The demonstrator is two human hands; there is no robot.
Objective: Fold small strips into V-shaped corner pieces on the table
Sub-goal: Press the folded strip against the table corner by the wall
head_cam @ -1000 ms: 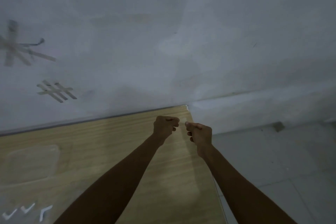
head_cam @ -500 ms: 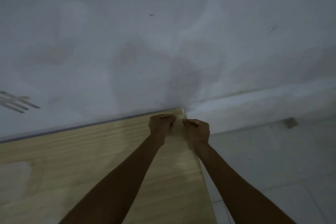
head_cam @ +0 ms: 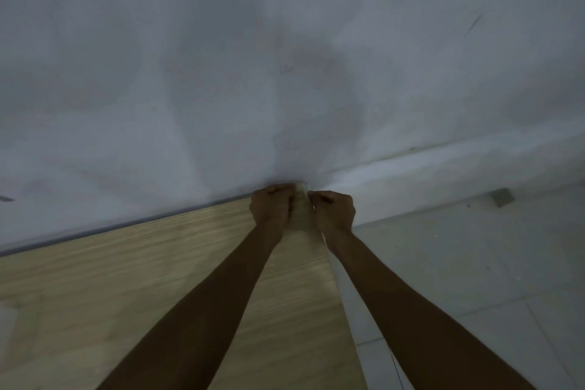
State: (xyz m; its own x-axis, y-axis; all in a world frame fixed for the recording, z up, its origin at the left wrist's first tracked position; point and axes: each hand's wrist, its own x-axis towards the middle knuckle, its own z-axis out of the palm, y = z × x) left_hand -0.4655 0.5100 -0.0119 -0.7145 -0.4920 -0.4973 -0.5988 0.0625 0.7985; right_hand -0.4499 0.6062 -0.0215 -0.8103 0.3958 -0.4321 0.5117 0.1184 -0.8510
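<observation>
Both my hands reach out to the far right corner of the light wooden table [head_cam: 126, 279], close to the wall. My left hand [head_cam: 272, 207] and my right hand [head_cam: 334, 210] are curled like fists, with the thumbs on top. They sit side by side with a narrow gap between them. A small pale strip [head_cam: 300, 199] shows in that gap, pinched at each end by the fingertips. It is blurred, so its shape is unclear. No folded V pieces are in view.
A grey-white wall [head_cam: 285, 73] rises right behind the table's back edge. The table's right edge [head_cam: 335, 288] drops to a pale tiled floor [head_cam: 474, 279]. A small grey object [head_cam: 501, 197] lies by the skirting.
My view has swung right and up, so the V pieces, the plastic sheet and the taped marks on the wall have left it. Both hands moved forward to the table corner and closer together.
</observation>
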